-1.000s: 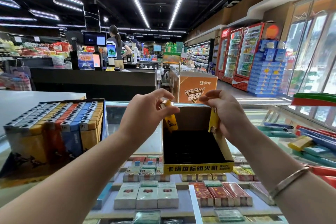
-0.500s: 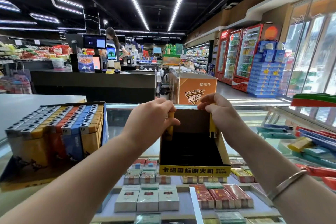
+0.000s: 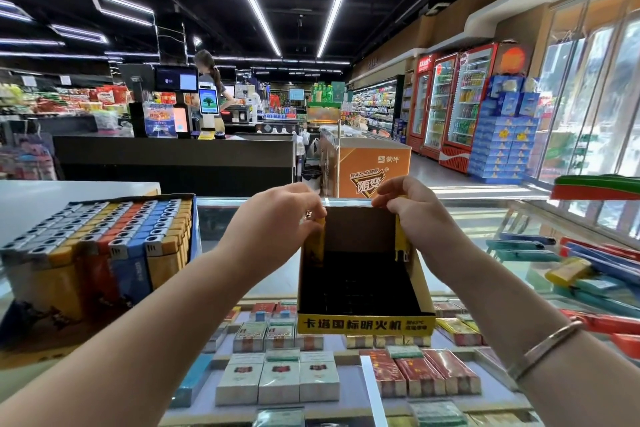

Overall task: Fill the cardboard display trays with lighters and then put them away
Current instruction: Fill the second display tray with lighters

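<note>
A yellow-fronted cardboard display tray [image 3: 365, 324] with a dark inside stands on the glass counter in front of me. My left hand [image 3: 277, 218] pinches the top of a yellow lighter [image 3: 318, 243] standing in the tray's back left corner. My right hand [image 3: 412, 211] pinches another yellow lighter [image 3: 401, 246] in the back right corner. To the left stands a second tray [image 3: 104, 253], full of grey, yellow, red and blue lighters.
Loose lighters [image 3: 568, 270] in several colours lie on the glass [image 3: 485, 229] at the right. Cigarette packs [image 3: 280, 378] fill the case below the counter. A checkout desk [image 3: 173, 156] with a person, an orange freezer [image 3: 367, 166] and drink fridges stand beyond.
Both hands have moved down and away from me, lowering the two yellow lighters from above the tray into its back corners.
</note>
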Available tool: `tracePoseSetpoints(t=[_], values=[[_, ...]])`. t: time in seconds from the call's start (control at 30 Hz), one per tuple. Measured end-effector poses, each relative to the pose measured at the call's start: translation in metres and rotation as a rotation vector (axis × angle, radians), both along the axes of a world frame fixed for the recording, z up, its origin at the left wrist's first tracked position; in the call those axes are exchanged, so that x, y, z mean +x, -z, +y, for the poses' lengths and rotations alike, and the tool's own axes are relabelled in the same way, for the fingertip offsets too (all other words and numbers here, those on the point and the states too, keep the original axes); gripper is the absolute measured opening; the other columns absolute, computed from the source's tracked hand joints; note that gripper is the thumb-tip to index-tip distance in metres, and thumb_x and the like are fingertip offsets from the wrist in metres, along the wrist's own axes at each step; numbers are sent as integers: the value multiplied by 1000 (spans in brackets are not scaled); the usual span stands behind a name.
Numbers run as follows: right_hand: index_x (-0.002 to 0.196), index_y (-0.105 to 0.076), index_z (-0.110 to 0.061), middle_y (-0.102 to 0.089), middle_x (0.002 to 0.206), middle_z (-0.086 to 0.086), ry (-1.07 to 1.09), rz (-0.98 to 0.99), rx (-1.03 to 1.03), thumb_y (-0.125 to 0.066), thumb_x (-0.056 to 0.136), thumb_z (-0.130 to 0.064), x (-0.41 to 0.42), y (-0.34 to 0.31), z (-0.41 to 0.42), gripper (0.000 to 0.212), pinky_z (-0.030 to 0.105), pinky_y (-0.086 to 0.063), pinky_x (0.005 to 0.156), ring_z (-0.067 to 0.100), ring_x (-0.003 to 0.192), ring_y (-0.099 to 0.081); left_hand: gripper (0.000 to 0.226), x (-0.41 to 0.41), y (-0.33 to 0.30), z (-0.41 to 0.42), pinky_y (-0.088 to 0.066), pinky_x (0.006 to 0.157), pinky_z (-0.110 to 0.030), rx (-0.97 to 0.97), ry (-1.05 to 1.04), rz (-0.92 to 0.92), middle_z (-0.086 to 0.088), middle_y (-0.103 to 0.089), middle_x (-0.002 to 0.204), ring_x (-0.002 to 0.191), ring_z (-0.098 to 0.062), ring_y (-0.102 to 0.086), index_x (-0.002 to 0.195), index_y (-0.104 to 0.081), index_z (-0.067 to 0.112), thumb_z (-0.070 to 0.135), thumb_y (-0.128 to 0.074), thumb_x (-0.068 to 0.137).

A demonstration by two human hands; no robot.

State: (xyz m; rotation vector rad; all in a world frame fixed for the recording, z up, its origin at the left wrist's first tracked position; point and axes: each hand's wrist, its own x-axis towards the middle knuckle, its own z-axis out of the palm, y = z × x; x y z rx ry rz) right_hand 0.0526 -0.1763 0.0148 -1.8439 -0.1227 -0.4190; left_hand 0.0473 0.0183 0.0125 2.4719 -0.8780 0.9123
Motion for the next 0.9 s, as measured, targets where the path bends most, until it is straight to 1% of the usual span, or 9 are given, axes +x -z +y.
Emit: tracePoseSetpoints(t=[0.1,0.2,0.27,0.33,0.43,0.53,0.67,0.77,0.9], values=[[85,-55,-20,-63,91,6,-1,6,8,-36,92,4,0,0,0,31,42,-42,95,26,101,-55,14,4,0,0,-51,77,-22,-48,-1,102,4,-70,99,84,-8,-63,95,-70,20,19,-68,81],[86,-55,-18,-65,92,8,-22,-16,70,-38,91,5,-2,-1,0,29,40,-45,96,22,99,-58,18,6,0,2,-47,75,-16,-45,4,157,6,-70,98,78,-1,-58,97,-69,22,18,-69,80],[87,-55,-17,-66,90,6,-16,-86,113,-39,91,4,-4,-5,0,27,34,-46,91,19,95,-59,20,6,1,4,-43,69,-9,-32,7,156,8,-69,96,68,6,-52,100,-67,23,18,-69,81],[86,-54,-19,-65,84,3,-10,-171,134,-39,93,2,-7,-10,-1,26,24,-43,80,12,85,-58,22,6,2,6,-42,66,-8,-19,3,131,11,-67,94,68,6,-52,103,-64,25,23,-67,82],[86,-53,-19,-58,78,3,-44,-222,167,-39,96,-1,-11,-17,-3,25,19,-38,72,10,75,-53,32,3,5,4,-46,68,-19,10,-35,64,11,-65,104,83,-5,-57,115,-57,28,35,-62,84],[84,-53,-16,-49,76,4,-124,-170,367,-40,96,0,-13,-20,-2,24,24,-37,66,12,68,-44,42,-3,5,-1,-46,71,-23,10,-22,-57,8,-62,117,98,-9,-57,122,-54,29,42,-61,82],[85,-52,-12,-45,73,4,-203,-93,608,-42,96,-4,-17,-22,2,17,23,-42,56,13,60,-44,46,-16,3,-14,-50,71,-28,-14,151,-175,7,-65,109,97,-13,-59,122,-53,29,46,-63,80],[86,-51,-10,-45,73,5,-291,-29,703,-41,98,-12,-18,-20,5,15,22,-45,51,13,61,-44,45,-22,4,-24,-49,68,-25,113,195,-297,7,-65,101,91,-12,-59,125,-42,33,47,-51,84],[86,-49,-6,-44,68,4,-375,78,811,-44,97,-20,-16,-16,11,18,24,-42,57,13,59,-43,31,-24,2,-25,-50,60,-26,152,250,-431,3,-65,89,77,-15,-58,124,-41,30,33,-43,93]])
